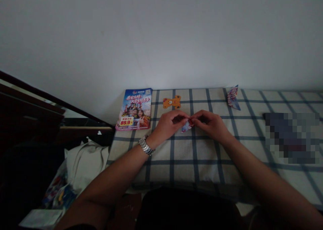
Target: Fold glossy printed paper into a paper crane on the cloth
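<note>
Both of my hands meet over the checked cloth, fingertips close together. Between them is a small folded piece of printed paper (186, 127), blue, white and red; much of it is hidden by the fingers. My left hand (173, 122), with a metal watch (146, 146) on its wrist, pinches the paper's left side between thumb and index finger. On the other side my right hand (210, 123) is closed in a pinch on the paper's red edge. Just beyond the left hand, a flat orange bear figure (172, 102) lies on the cloth.
Colourful printed flyers (136, 104) lie at the cloth's left end. A folded paper piece (233, 98) stands near the wall (191, 38). To the right is a dark, pixelated object (290, 137). White bags (85, 162) sit below on the left, beside a dark rail (50, 97).
</note>
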